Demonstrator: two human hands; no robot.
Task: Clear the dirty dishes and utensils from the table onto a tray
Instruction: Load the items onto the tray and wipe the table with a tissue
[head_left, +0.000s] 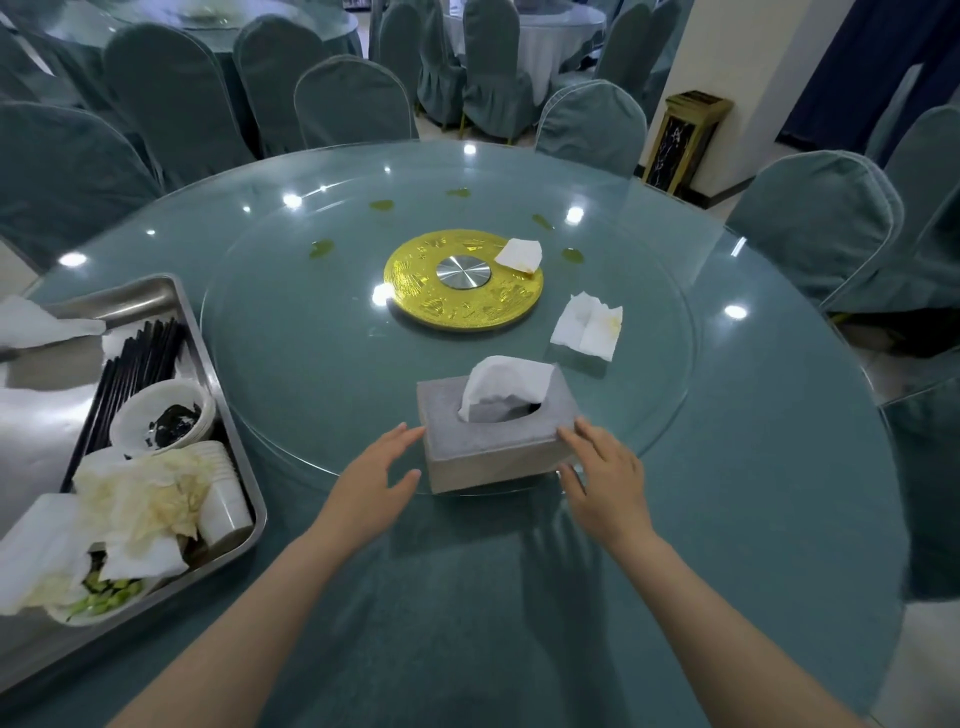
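Note:
A steel tray (156, 293) sits at the table's left edge. It holds black chopsticks (130, 371), a white bowl (161, 415) with dark residue, stacked paper cups (223, 499) and crumpled stained napkins (145, 499). A grey tissue box (493, 441) stands at the near rim of the glass turntable (311, 338). My left hand (379, 475) is open beside the box's left end, fingertips almost touching it. My right hand (605, 480) rests against the box's right end with fingers spread. Two stained napkins lie farther out, one (587, 325) on the glass and one (519, 254) on the gold hub.
A gold disc (462, 306) with a steel centre marks the turntable's middle. Several yellow-green spills (382, 206) dot the glass beyond it. Covered chairs (592, 124) ring the round table, and a black-and-gold bin (680, 140) stands by the wall at the far right.

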